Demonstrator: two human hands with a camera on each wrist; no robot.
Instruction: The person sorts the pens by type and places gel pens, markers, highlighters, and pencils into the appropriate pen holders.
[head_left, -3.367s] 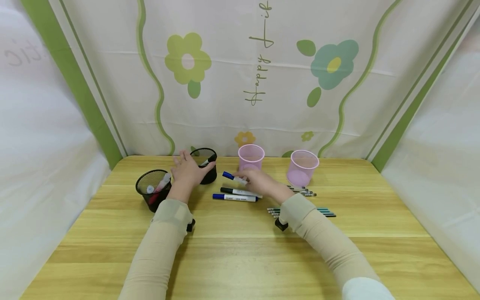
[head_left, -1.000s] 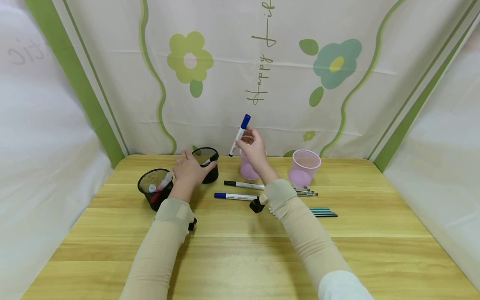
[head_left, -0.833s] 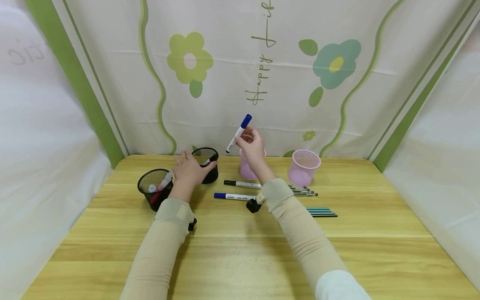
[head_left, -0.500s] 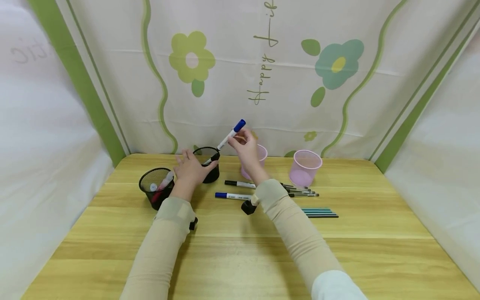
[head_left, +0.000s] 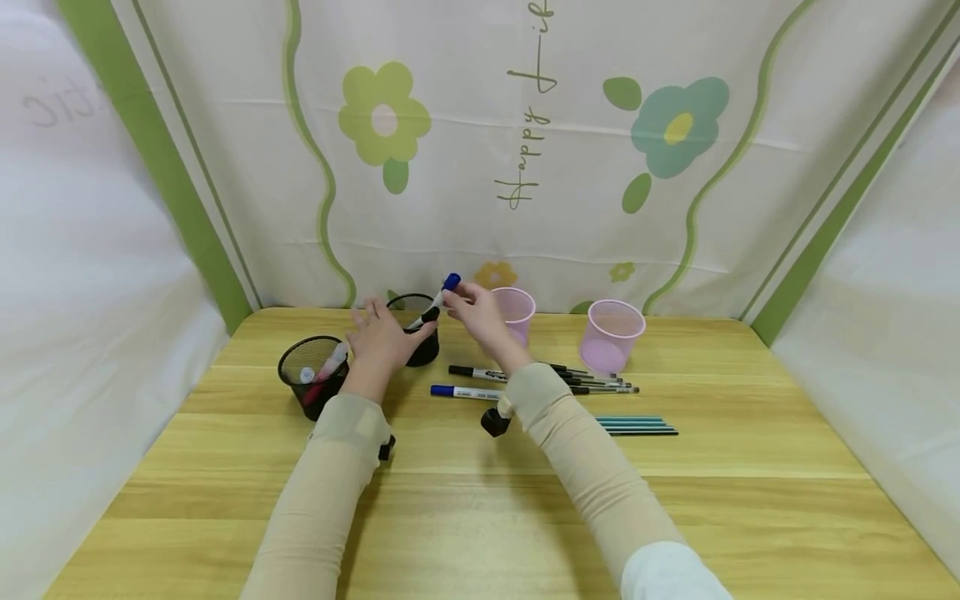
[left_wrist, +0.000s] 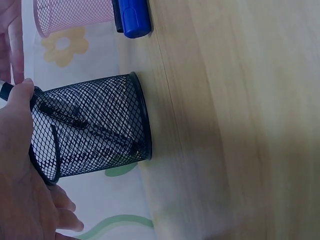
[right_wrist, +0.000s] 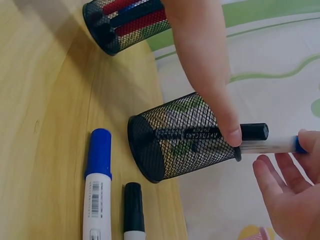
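My left hand (head_left: 381, 337) grips a black mesh pen cup (head_left: 423, 353) near the back of the table, thumb and fingers spread around its rim. Inside leans a black-capped marker (right_wrist: 255, 131), its cap sticking out over the rim. With my right hand (head_left: 480, 318) I pinch a blue-capped whiteboard marker (head_left: 452, 282) close to its cap. Its white barrel slants down into that cup's mouth beside the black-capped one; in the right wrist view its lower end shows behind the mesh.
Left stands another black mesh cup (head_left: 306, 395) holding red and blue pens. Two pink mesh cups (head_left: 517, 304) (head_left: 611, 342) stand right. Blue-capped (head_left: 465, 392) and black-capped markers (head_left: 472, 372) lie in front, with dark pens (head_left: 603, 387) and teal pencils (head_left: 637, 425) farther right.
My right hand picked the blue-capped marker off the table, raised it, then carried it left and down into the black cup's mouth. The left hand has stayed at that cup.
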